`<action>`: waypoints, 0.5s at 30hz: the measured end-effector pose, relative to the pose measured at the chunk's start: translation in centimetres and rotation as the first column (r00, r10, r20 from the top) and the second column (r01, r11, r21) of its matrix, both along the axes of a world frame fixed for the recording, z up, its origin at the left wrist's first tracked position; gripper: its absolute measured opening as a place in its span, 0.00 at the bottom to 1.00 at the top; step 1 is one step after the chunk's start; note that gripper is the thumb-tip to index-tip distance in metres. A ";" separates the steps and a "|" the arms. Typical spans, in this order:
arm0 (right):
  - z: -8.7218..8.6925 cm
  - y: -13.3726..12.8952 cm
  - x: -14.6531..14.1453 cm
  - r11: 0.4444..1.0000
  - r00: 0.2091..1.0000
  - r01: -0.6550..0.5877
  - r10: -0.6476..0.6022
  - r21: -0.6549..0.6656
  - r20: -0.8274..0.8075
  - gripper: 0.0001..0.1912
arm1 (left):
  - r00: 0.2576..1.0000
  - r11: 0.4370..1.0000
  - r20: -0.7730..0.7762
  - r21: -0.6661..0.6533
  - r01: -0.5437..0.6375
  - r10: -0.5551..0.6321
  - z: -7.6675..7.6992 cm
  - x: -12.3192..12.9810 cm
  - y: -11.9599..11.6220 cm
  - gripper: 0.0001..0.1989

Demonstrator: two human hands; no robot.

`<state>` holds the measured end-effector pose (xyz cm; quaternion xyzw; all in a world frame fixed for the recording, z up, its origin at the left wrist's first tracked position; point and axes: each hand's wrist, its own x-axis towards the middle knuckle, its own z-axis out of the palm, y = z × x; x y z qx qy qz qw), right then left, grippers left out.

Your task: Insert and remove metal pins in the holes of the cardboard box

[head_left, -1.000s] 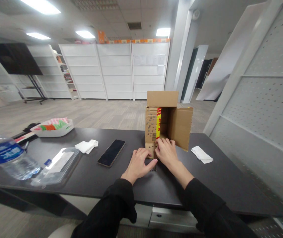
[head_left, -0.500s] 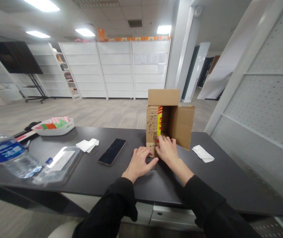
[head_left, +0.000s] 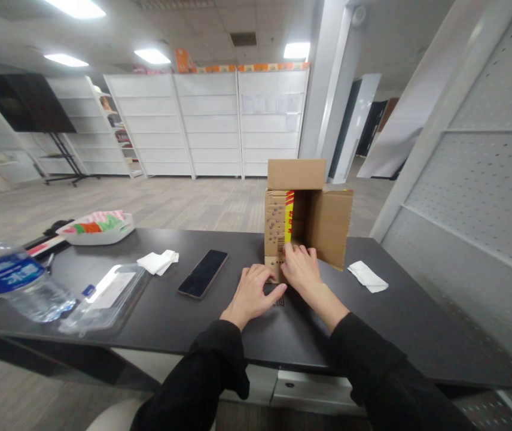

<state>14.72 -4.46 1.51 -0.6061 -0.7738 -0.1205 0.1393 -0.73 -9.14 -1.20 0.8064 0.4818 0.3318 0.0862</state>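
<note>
An open cardboard box [head_left: 275, 221] stands on the dark table, its flaps spread and its left panel dotted with several small dark spots or holes. My left hand [head_left: 251, 293] is at the box's lower left front, fingers curled at the lower flap and thumb stretched to the right; whether it holds anything is hidden. My right hand [head_left: 301, 269] lies over the lower front of the box, fingers bent at the opening's edge, with their tips partly hidden. Several small dark pieces [head_left: 279, 300] lie on the table just below my left thumb.
A black phone [head_left: 203, 274], a white tissue [head_left: 159, 262], a clear plastic case [head_left: 107, 299] and a water bottle [head_left: 18, 278] are to the left. Behind them sits a white basket [head_left: 103, 238]. Another tissue [head_left: 368, 276] lies right of the box.
</note>
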 end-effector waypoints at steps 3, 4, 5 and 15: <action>0.2 -0.1 -0.1 1.000 1.000 0.007 -0.007 -0.011 0.025 0.14 | 1.000 1.000 0.004 -0.002 -0.001 0.001 -0.1 0.0 0.1 0.12; 0.3 -0.1 -0.1 1.000 1.000 0.009 -0.009 -0.013 0.029 0.14 | 1.000 1.000 0.004 -0.004 -0.001 0.001 -0.1 0.0 0.1 0.12; 0.3 -0.1 -0.1 1.000 0.999 0.010 -0.010 -0.014 0.032 0.13 | 1.000 1.000 0.006 -0.005 -0.001 0.001 -0.1 0.0 0.1 0.12; 0.4 0.1 -0.1 1.000 0.999 0.011 -0.010 -0.021 0.037 0.13 | 1.000 1.000 0.014 -0.011 -0.001 0.001 -0.1 0.0 0.1 0.12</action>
